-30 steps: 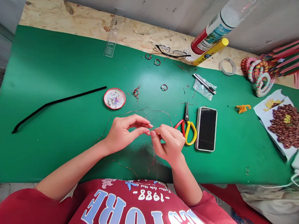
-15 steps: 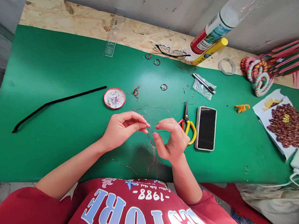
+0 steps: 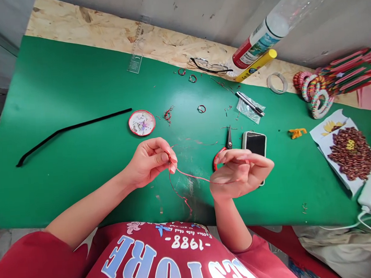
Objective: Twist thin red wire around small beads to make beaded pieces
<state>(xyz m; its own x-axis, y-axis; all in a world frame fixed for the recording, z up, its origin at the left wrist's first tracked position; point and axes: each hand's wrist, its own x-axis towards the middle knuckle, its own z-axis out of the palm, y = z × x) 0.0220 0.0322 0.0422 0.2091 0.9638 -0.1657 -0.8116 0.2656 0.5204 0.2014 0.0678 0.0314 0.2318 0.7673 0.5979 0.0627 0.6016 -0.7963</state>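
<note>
My left hand [image 3: 154, 162] pinches a thin red cord [image 3: 192, 177] between thumb and fingers, with a small knotted part at the fingertips. From there the cord runs right to my right hand [image 3: 238, 173], whose thumb and fingers are pressed together on it. Another strand [image 3: 179, 195] hangs from my left fingertips toward the table edge. Red-handled scissors [image 3: 229, 138] lie partly beneath my right hand, their other handle hidden. A round red-rimmed dish [image 3: 142, 123] with tiny beads sits above my left hand.
A phone [image 3: 255, 142] is partly covered by my right hand. Farther back are a small ring [image 3: 201, 108], glasses [image 3: 211, 66], a bottle [image 3: 258, 44] and a yellow tube [image 3: 256, 65]. A black strip [image 3: 75, 126] lies left, a brown flower piece [image 3: 351, 153] right.
My right hand has moved right, over the scissors and phone, and the cord between my hands is now stretched out. My left hand has shifted slightly left.
</note>
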